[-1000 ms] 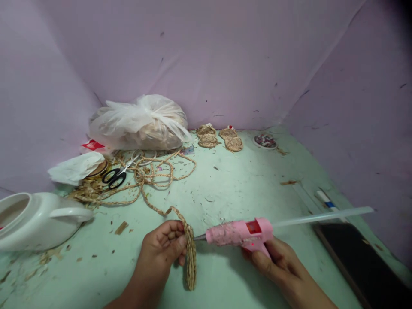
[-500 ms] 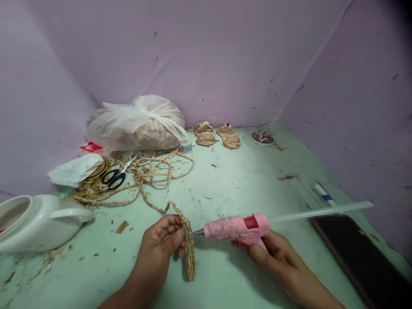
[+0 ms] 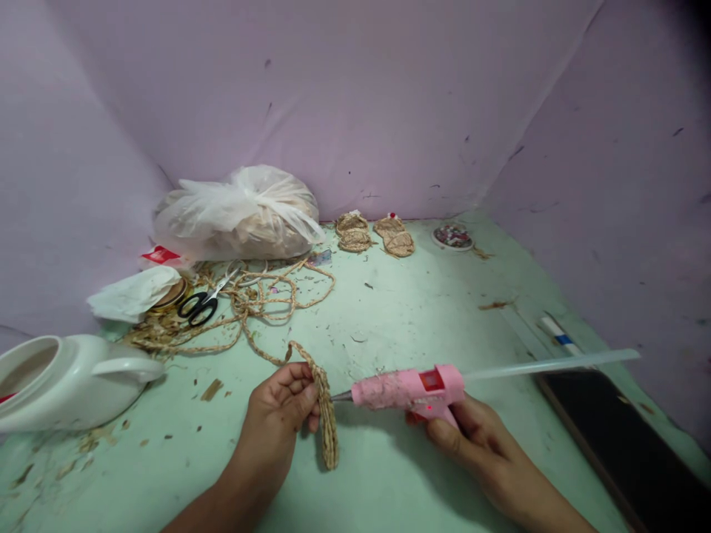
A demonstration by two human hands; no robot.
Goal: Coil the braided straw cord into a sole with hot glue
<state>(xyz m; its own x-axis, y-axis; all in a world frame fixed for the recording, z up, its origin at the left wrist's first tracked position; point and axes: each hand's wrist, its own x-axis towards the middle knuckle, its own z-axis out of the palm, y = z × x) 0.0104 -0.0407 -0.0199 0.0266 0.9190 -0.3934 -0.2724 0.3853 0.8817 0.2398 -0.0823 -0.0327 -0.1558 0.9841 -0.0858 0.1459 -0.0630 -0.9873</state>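
Note:
My left hand (image 3: 281, 414) pinches a folded strip of braided straw cord (image 3: 329, 433) that hangs upright at the lower middle of the head view. From its top, the loose cord (image 3: 258, 348) runs back to a tangle on the table. My right hand (image 3: 481, 444) is wrapped round the handle of a pink glue gun (image 3: 408, 390), which lies level and points left. Its metal nozzle meets the right edge of the braided strip. A long clear glue stick (image 3: 561, 363) sticks out behind the gun.
Black-handled scissors (image 3: 203, 306) lie by the cord tangle, before a tied plastic bag (image 3: 244, 218). A white pitcher (image 3: 78, 377) lies left. Two small woven soles (image 3: 394, 235), a bead dish (image 3: 453, 237) and a dark slab (image 3: 622, 437) are farther right.
The braided strip's lower end has risen slightly in my left hand. The glue gun has shifted very slightly left and up, its nozzle still by the strip.

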